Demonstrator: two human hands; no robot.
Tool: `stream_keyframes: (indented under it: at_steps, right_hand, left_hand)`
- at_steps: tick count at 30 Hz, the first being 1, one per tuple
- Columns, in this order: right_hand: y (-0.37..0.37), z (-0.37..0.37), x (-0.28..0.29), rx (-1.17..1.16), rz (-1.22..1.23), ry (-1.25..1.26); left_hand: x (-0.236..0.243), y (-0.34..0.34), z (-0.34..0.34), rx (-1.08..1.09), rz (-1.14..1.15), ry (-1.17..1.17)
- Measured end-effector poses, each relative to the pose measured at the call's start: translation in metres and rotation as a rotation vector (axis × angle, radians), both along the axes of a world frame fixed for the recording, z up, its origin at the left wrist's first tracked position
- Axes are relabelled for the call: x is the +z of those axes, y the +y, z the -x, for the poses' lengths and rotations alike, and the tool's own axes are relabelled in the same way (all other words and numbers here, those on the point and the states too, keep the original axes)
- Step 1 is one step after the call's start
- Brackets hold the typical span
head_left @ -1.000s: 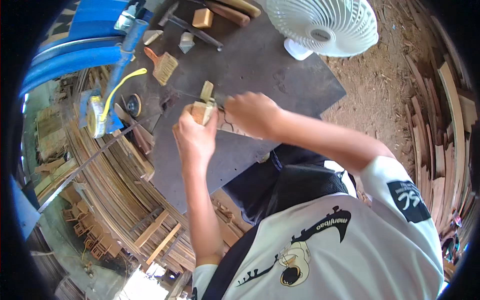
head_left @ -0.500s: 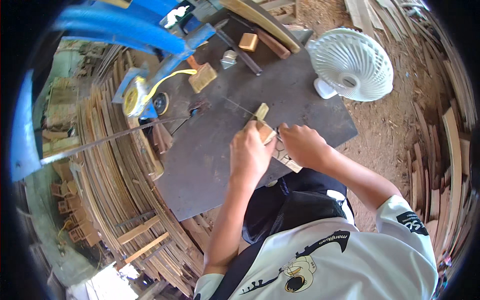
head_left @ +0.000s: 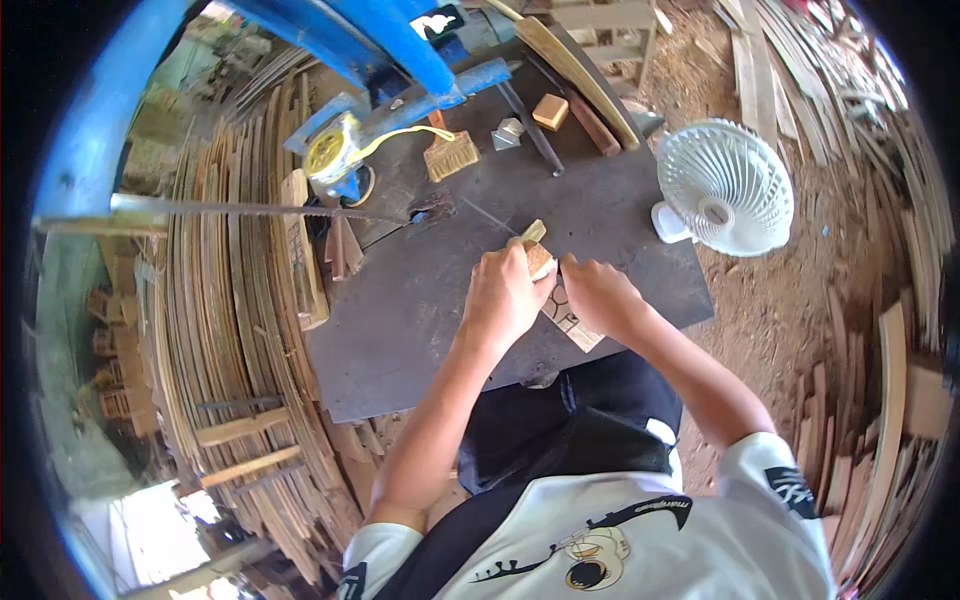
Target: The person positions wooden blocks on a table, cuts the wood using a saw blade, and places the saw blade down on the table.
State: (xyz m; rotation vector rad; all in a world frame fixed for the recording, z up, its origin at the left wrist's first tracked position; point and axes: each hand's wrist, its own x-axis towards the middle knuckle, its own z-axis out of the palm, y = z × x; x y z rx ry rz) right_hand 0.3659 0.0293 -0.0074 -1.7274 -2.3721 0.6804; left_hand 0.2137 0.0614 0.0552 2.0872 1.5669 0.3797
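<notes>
Grips a small wood block (head_left: 541, 261) with the left hand (head_left: 505, 290), left of the fan (head_left: 725, 190) and nearer the body than the fan's base. Has left thumb and fingers wrapped snugly against the block's sides, leaving its top face bare. Shows a pale wood stick (head_left: 535, 231) just past the block, also left of the fan; cannot tell how far back under the fingers.

Has the right hand (head_left: 602, 297) curled into a fist, left of the fan and close beside the left hand, fingers folded in. Cannot tell of anything held inside. Partly covers with this fist a wood piece (head_left: 572, 322) marked with dark curved lines, left of the fan and nearer the body than its base.

Has a dark table (head_left: 400, 330) beneath, reaching from under the fan's base out to its left. Includes, left of the fan and farther from the body than its base, a wood cube (head_left: 550, 112), a dark bar (head_left: 530, 130) and a bristle brush (head_left: 452, 157). Includes, well left of the fan, a thin metal band (head_left: 240, 208) and stacked planks (head_left: 235, 310).
</notes>
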Motion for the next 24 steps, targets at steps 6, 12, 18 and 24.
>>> stream_keyframes:
  at_steps: [6, 12, 18, 24]
  right_hand:
    - [-0.052, -0.035, 0.015, 0.140, -0.153, 0.055]
    - [0.006, -0.018, 0.010, 0.073, 0.042, 0.066]
    - [-0.040, -0.037, 0.017, 0.100, 0.121, 0.079]
    - [0.007, 0.016, 0.007, 0.249, 0.082, 0.050]
  left_hand:
    - [-0.006, -0.001, 0.014, 0.033, -0.057, 0.037]
    - [0.000, 0.005, 0.007, -0.108, -0.079, 0.048]
    - [-0.008, 0.000, 0.013, 0.000, -0.168, -0.016]
    - [-0.004, 0.008, 0.081, 0.109, -0.138, 0.060]
